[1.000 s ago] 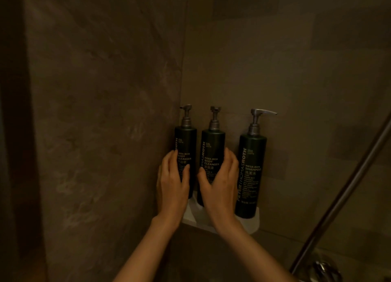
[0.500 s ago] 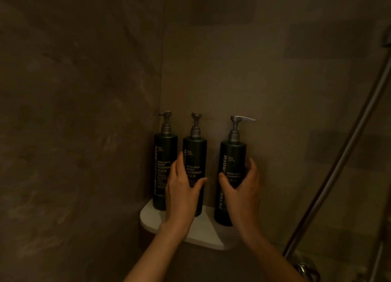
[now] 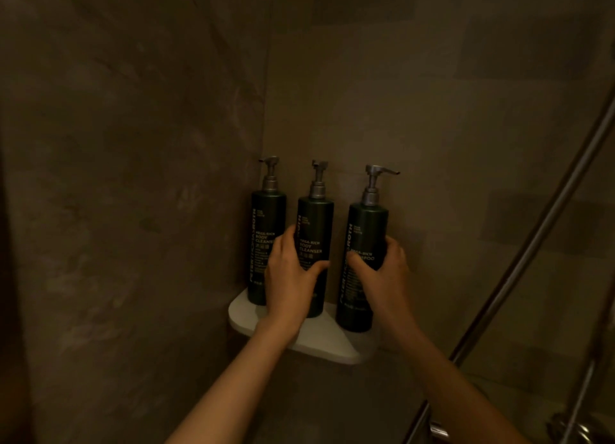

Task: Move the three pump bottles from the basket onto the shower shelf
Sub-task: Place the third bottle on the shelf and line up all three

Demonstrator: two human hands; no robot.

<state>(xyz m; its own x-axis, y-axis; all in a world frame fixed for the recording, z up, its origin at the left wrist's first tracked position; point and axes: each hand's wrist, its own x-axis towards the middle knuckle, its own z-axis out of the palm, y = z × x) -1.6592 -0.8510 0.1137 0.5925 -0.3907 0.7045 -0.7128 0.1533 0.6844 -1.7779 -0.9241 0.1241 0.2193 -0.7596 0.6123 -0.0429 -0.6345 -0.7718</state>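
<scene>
Three dark green pump bottles with grey pumps stand upright in a row on the white corner shower shelf [image 3: 319,343]. The left bottle [image 3: 266,220] stands by the wall corner, untouched. My left hand [image 3: 293,277] wraps around the lower part of the middle bottle [image 3: 316,220]. My right hand [image 3: 382,274] grips the right bottle [image 3: 366,230], the one marked shampoo, around its middle. The basket is out of view.
Brown stone tile walls meet in a corner behind the bottles. A slanted metal shower rail [image 3: 539,237] runs up the right side, with chrome fittings [image 3: 439,430] at the bottom right.
My left hand went from the left bottle to the middle one, and my right hand from the middle bottle to the right one. Since half a second ago both hands have stayed put.
</scene>
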